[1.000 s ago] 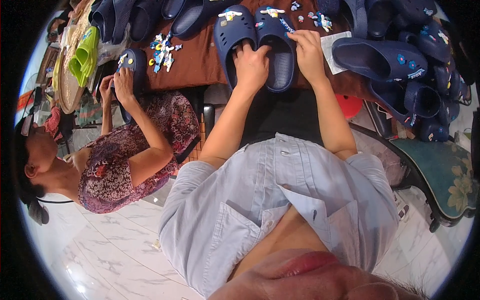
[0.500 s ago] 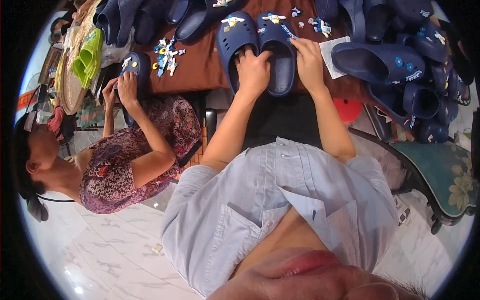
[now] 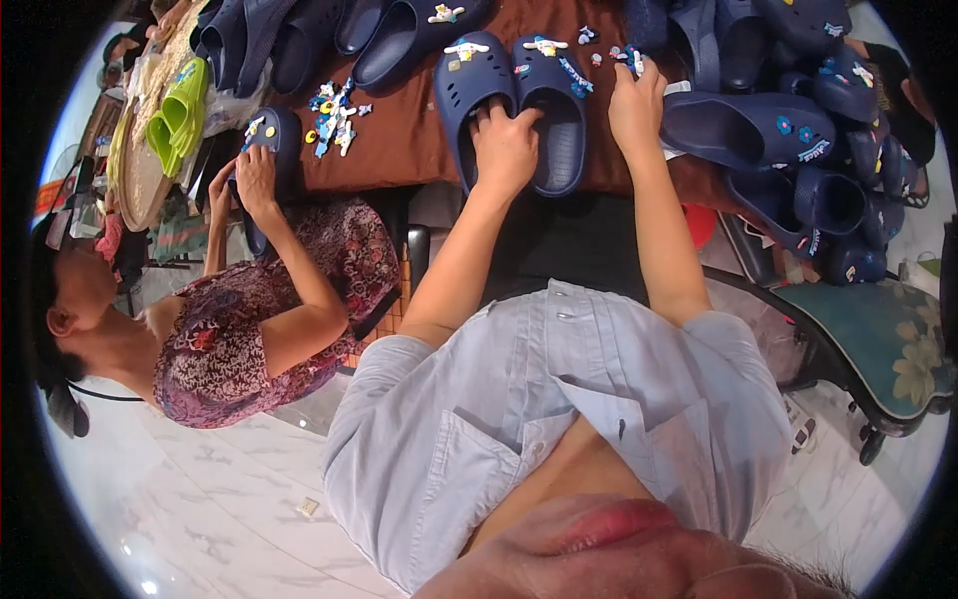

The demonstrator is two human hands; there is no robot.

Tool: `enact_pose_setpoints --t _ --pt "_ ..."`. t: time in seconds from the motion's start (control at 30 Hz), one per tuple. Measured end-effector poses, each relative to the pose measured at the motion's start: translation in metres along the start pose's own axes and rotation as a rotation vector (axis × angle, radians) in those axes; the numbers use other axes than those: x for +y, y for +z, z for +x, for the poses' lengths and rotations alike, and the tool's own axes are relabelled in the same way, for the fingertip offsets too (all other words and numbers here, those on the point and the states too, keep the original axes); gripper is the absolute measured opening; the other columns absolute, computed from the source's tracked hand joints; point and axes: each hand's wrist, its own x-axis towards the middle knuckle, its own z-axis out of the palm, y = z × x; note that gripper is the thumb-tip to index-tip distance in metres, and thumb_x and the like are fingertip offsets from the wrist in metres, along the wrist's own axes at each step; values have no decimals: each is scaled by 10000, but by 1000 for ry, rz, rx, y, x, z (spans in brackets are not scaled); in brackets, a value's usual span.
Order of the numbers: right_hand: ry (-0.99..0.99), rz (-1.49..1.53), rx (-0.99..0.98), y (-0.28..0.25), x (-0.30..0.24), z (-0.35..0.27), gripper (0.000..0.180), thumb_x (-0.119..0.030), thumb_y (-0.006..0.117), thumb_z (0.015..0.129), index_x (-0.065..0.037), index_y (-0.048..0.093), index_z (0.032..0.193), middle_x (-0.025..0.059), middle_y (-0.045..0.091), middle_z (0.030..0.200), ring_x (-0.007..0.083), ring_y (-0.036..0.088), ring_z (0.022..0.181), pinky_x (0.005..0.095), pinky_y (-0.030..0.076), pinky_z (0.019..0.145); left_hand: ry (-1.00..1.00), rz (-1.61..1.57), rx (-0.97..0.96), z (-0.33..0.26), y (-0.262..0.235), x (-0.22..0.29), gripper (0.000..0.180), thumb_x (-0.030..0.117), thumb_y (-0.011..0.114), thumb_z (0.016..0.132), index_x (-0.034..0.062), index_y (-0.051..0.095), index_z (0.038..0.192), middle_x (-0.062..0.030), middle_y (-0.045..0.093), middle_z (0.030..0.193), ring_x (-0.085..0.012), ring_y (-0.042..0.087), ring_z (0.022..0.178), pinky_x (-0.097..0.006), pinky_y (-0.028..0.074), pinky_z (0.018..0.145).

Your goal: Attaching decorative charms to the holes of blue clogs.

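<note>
A pair of navy clogs lies side by side on the brown table cloth (image 3: 399, 150): the left clog (image 3: 467, 95) and the right clog (image 3: 559, 120), both with small charms on their toes. My left hand (image 3: 504, 145) presses down on the heel ends where the two clogs meet, gripping them. My right hand (image 3: 637, 100) is just right of the pair, its fingertips pinched on a small coloured charm (image 3: 631, 58) among a few loose charms.
A person seated at my left holds another navy clog (image 3: 267, 130) with both hands. A heap of loose charms (image 3: 334, 112) lies between us. Green clogs (image 3: 175, 115) sit far left, piles of navy clogs (image 3: 768, 130) at right, and a cushioned chair (image 3: 898, 349) beyond.
My right hand has left the right clog and moved right and up to the loose charms. My left hand stays on the pair. The person at left keeps working on their clog.
</note>
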Motion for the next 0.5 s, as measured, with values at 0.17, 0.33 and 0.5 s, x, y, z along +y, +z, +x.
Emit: enact_pose_setpoints --t 0.17,0.33,0.5 --pt "172 -156 -192 16 4 17 262 -112 517 922 -7 637 1130 290 545 1115 422 511 1072 489 471 891 2 25 4 0 -1 1 269 121 636 787 140 715 1043 -259 508 1191 -454 502 1106 -561 400 943" --pt "134 -183 -118 21 8 18 250 -110 508 925 -73 655 1124 254 566 1061 413 542 978 476 496 834 2 -12 -6 -1 -3 0 256 120 638 793 145 713 1037 -265 501 1202 -480 492 1138 -573 396 954" --pt "144 -233 -118 20 7 20 267 -86 544 890 -110 627 1143 213 571 1009 406 550 954 469 509 804 40 49 38 -3 -3 0 281 126 624 816 152 708 1083 -248 548 1048 -442 539 1015 -542 426 879"
